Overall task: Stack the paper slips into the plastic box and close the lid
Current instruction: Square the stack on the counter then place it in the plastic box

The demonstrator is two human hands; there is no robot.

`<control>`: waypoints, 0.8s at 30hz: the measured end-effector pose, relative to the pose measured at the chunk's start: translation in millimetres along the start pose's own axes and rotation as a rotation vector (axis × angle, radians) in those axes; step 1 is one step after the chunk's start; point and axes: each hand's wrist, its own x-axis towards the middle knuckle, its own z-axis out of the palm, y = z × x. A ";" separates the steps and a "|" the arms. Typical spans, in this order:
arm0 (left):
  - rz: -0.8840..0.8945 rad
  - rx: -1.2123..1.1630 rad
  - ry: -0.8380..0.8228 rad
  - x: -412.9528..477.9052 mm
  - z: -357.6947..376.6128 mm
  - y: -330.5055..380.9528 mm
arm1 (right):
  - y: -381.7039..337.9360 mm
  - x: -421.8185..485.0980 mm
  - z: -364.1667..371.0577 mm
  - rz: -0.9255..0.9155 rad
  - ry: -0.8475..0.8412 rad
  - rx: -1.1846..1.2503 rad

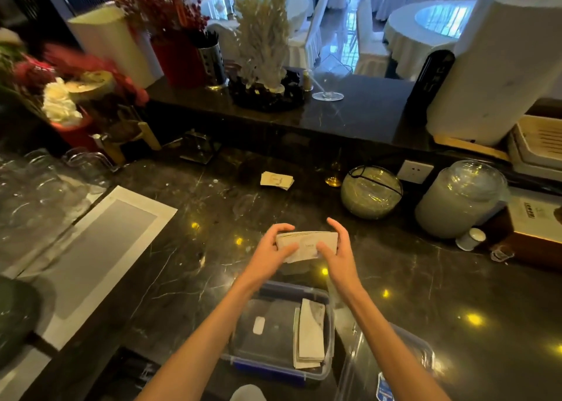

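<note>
Both hands hold a thick bundle of paper slips (pixel 305 244) above the dark marble counter. My left hand (pixel 272 248) grips its left end and my right hand (pixel 334 250) grips its right end. Below them, near the counter's front edge, stands the clear plastic box (pixel 243 333) with blue clips. A pile of slips (pixel 310 337) lies against its right wall. The clear lid (pixel 395 367) lies flat on the counter to the right of the box. Another small pile of slips (pixel 276 180) lies farther back on the counter.
A round glass bowl (pixel 371 192) and a large lidded jar (pixel 462 200) stand at the back right. Several glasses (pixel 45 185) sit at the left beside a white-edged mat (pixel 100 248). A raised ledge (pixel 349 118) with flowers and a wine glass runs behind.
</note>
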 end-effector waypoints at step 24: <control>0.129 0.371 0.041 149.8 -96.6 -135.7 | 120.7 112.5 165.5 0.143 0.267 -0.539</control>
